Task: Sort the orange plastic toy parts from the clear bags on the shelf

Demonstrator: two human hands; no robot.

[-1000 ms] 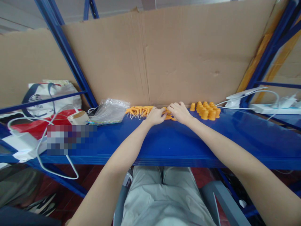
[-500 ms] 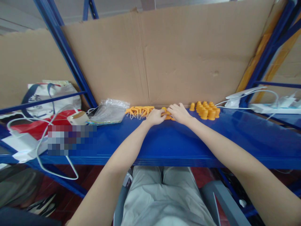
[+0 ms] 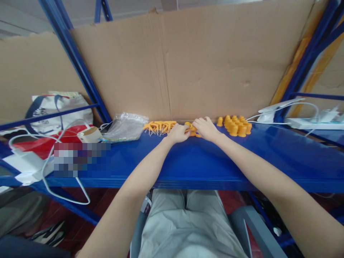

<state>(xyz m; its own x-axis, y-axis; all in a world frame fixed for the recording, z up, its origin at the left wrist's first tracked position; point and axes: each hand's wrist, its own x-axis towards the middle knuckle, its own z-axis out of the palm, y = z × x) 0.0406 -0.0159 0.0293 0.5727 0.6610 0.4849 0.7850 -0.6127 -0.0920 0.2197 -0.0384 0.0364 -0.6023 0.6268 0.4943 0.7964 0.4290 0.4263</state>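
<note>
My left hand [image 3: 178, 133] rests low over the blue shelf, its thumb and fingers closed on a small orange plastic piece [image 3: 187, 124]. Close beside it on the right, my right hand [image 3: 205, 129] bends its fingers down onto the same orange cluster; its fingertips are partly hidden. More orange plastic [image 3: 198, 135] shows under the hands, too small to make out. Left of my left hand lies a row of branching orange figures with small metal chains [image 3: 158, 127]. Several orange thimble-shaped pieces [image 3: 236, 127] stand grouped to the right, with a single one [image 3: 219, 122] apart from them.
Clear plastic bags [image 3: 125, 128] lie left of the chained pieces. Farther left are a white charger [image 3: 90, 135], tangled cables and a cloth bag [image 3: 61, 109]. A cardboard sheet [image 3: 209, 64] stands behind the blue shelf [image 3: 188, 165]. A power strip [image 3: 309, 123] sits at right.
Both hands stay in nearly the same place. The right hand's fingers shift slightly, and a little more of the orange piece between the hands shows.
</note>
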